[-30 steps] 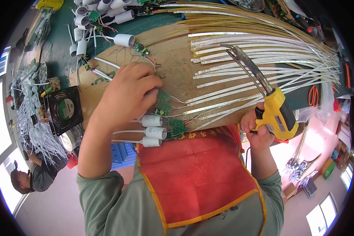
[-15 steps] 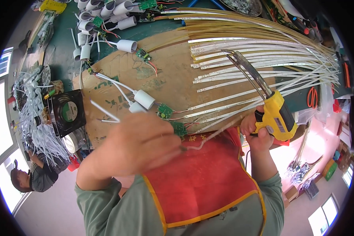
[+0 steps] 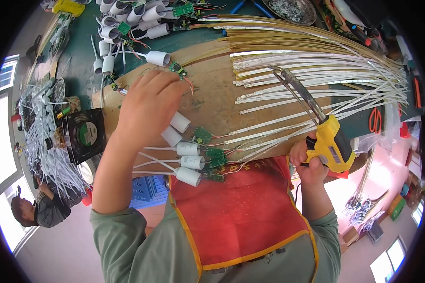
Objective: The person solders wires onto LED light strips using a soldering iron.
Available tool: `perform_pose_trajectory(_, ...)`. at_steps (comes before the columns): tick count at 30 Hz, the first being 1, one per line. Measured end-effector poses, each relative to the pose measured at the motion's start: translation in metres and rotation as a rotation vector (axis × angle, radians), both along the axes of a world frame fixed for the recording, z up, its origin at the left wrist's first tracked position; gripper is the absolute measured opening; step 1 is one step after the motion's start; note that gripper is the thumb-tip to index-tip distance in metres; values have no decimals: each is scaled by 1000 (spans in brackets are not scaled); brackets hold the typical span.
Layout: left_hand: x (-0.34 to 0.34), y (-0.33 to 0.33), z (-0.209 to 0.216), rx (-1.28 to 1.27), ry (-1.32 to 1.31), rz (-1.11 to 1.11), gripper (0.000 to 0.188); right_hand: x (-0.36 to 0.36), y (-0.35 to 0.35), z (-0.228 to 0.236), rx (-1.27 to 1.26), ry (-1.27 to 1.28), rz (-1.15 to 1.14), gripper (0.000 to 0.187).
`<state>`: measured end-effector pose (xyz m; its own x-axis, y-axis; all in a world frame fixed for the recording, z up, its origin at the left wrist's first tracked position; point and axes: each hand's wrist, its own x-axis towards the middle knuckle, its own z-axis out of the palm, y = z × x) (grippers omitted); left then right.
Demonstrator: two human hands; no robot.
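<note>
In my right hand [image 3: 309, 162] is a yellow-and-black soldering gun [image 3: 335, 144], its metal tip pointing up and left over the strips. My left hand [image 3: 151, 101] is over the cardboard, its fingers bent together and fingertips hidden. Right beside these fingers lies a small green circuit board [image 3: 177, 69] with red wires, near a white cylindrical housing [image 3: 158, 58]. Below that hand, several white housings [image 3: 188, 176] on cables lie in a row. Their green boards [image 3: 216, 158] have thin wires running to narrow white LED strips [image 3: 269, 120].
A black fan [image 3: 83, 134] stands at the left beside a heap of white cables [image 3: 45, 137]. More housings [image 3: 137, 14] pile up at the far side. Orange-handled scissors [image 3: 375, 120] and a metal dish [image 3: 293, 10] lie rightward. A person [image 3: 38, 207] sits at the left.
My left hand has moved up and away from the front edge, uncovering housings and boards beside the apron. My right hand keeps the soldering gun almost in place.
</note>
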<state>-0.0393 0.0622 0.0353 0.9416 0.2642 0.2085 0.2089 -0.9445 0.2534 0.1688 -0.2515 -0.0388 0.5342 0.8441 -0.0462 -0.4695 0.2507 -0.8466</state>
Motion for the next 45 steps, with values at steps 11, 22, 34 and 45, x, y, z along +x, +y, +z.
perform_pose_trajectory(11,33,18,0,167,209,-188,14,-1,1,0,-24,-24,-32,75)
perform_pose_trajectory(22,27,-20,-11,-359,75,-169,16,-1,3,4,-7,-39,1,74)
perform_pose_trajectory(34,26,-34,-12,-279,139,-247,21,1,2,5,-37,-70,36,73)
perform_pose_trajectory(45,28,-37,-7,-161,257,-290,20,0,1,1,1,-53,7,73)
